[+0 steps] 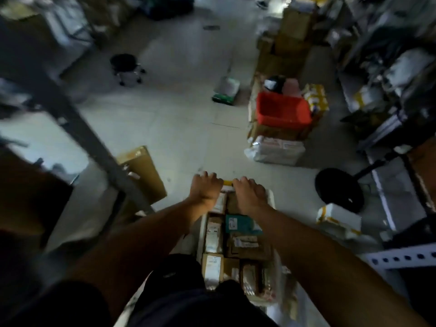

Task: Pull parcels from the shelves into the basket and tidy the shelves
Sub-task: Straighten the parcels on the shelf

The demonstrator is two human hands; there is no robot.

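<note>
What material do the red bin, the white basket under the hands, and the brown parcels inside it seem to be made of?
Red bin: probably moulded plastic, with an even bright colour and smooth walls. White basket: likely plastic too, with a pale smooth rim, though blur leaves it open. Brown parcels: apparently cardboard, matt brown with white paper labels. Left hand and right hand grip its yellow handle, material unclear.

The person's forearms are bare, with no sleeves, watch or rings showing on the left hand (204, 190) or right hand (247, 197). Dark, near-black clothing (184, 300) covers the lower body, bearing a small pale mark.
</note>
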